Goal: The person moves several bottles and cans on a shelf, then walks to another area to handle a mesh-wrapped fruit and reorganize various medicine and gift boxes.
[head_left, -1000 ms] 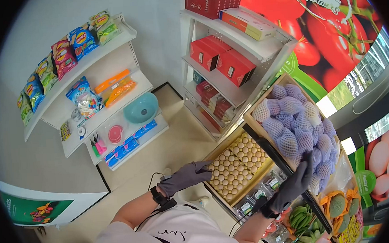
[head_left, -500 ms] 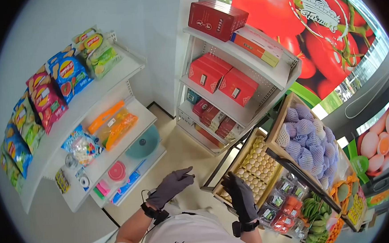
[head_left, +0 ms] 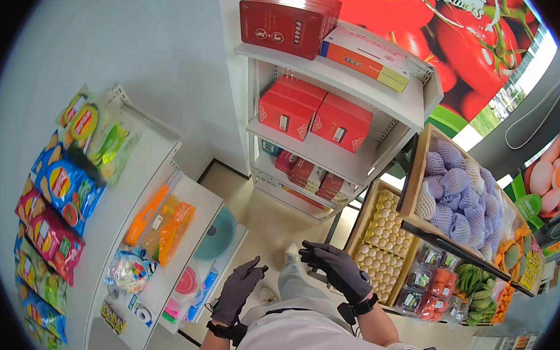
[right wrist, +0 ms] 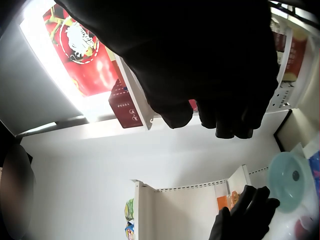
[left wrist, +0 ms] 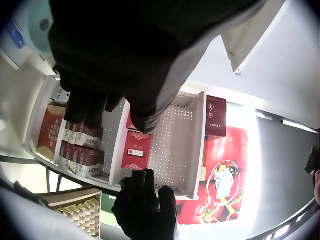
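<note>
Both hands wear dark gloves and are held apart in front of the body, over the floor. The left hand (head_left: 238, 290) has its fingers extended and touches nothing; its nearest neighbour is the shelf with the teal basin (head_left: 214, 233). My right hand (head_left: 338, 271), fingers also extended and holding nothing, is left of the egg crate (head_left: 360, 229). Dark gloved fingers of the left hand (left wrist: 112, 65) fill the top of the left wrist view, with the right hand (left wrist: 145, 205) below. In the right wrist view the right hand (right wrist: 200, 65) is above, the left hand (right wrist: 245, 215) low.
Shelves on the left carry chip bags (head_left: 69, 188), orange packages (head_left: 168, 227) and a pink lid (head_left: 186, 281). Red boxes (head_left: 290, 23) stand on the white rack (head_left: 331, 75) ahead. On the right are netted fruit (head_left: 457, 196), packed produce (head_left: 431, 287) and green bananas (head_left: 473, 278).
The right hand has moved left, away from the netted fruit and past the eggs. The left hand has left the egg crate's edge. The view has turned toward the left shelves.
</note>
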The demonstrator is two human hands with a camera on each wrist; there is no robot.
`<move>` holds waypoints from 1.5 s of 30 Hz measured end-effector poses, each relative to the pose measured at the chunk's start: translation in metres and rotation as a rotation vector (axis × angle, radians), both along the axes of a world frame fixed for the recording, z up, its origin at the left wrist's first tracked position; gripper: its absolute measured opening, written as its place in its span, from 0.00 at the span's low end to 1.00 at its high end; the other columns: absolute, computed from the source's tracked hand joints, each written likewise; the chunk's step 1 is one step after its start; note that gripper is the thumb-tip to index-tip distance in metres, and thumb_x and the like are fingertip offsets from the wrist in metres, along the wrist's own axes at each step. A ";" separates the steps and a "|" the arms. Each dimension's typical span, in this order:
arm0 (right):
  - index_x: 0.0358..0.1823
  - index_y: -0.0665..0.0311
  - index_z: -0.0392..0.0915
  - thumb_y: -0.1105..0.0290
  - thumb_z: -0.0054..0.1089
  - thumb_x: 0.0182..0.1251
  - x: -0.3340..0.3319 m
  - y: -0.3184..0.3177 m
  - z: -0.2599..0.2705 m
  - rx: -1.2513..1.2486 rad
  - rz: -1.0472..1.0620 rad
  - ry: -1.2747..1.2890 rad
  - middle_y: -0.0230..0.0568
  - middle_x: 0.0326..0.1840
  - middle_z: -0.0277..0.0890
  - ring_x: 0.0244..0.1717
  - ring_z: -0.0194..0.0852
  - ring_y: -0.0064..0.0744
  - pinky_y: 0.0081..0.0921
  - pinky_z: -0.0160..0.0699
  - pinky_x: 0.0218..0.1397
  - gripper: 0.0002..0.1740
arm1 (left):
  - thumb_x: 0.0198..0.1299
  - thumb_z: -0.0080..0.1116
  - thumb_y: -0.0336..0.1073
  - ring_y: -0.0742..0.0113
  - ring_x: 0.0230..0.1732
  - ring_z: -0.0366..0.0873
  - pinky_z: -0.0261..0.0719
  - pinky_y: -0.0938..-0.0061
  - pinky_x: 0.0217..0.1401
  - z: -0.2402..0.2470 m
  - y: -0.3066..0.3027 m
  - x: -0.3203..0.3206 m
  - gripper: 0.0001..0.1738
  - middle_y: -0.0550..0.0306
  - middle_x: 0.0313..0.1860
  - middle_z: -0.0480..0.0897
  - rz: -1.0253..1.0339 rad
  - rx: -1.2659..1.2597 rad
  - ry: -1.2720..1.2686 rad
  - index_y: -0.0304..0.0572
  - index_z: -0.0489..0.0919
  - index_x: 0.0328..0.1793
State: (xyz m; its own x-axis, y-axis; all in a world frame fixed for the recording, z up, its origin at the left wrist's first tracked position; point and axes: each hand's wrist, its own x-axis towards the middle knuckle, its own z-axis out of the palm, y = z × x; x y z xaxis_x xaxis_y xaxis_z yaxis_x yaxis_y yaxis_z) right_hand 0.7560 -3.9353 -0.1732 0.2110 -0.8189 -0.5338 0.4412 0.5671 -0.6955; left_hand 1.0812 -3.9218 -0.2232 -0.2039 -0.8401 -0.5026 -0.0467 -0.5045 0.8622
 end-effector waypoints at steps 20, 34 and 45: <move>0.94 0.69 0.74 0.64 0.61 0.98 -0.117 -0.210 -0.048 -0.233 -0.264 0.343 0.52 0.85 0.87 0.78 0.90 0.38 0.37 0.83 0.87 0.32 | 0.85 0.70 0.46 0.70 0.60 0.93 0.88 0.70 0.70 -0.045 -0.331 -0.120 0.38 0.55 0.67 0.98 -0.203 -0.198 -0.104 0.37 0.79 0.95; 0.99 0.57 0.70 0.56 0.80 0.87 -0.137 -0.341 -0.068 -0.173 -0.192 0.814 0.46 0.91 0.83 0.72 0.88 0.26 0.27 0.88 0.72 0.47 | 0.80 0.77 0.47 0.59 0.55 0.92 0.89 0.54 0.60 -0.073 -0.580 -0.131 0.38 0.44 0.57 0.98 0.406 -0.736 -0.311 0.30 0.83 0.87; 1.06 0.53 0.51 0.29 0.79 0.72 -0.057 -0.449 -0.116 -0.410 0.078 1.038 0.58 0.87 0.86 0.79 0.92 0.55 0.44 0.88 0.79 0.71 | 0.81 0.76 0.46 0.68 0.51 0.91 0.89 0.65 0.62 -0.097 -0.615 -0.137 0.29 0.55 0.52 0.97 0.243 -0.576 0.000 0.36 0.91 0.79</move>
State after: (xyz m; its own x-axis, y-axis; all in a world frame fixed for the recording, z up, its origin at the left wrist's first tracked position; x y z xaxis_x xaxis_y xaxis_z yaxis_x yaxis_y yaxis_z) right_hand 0.6993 -4.3844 -0.2890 -0.1215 -0.9773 -0.1734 -0.4883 0.2110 -0.8468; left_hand 0.9445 -4.5372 -0.3204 0.0267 -0.9986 0.0446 0.0111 0.0449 0.9989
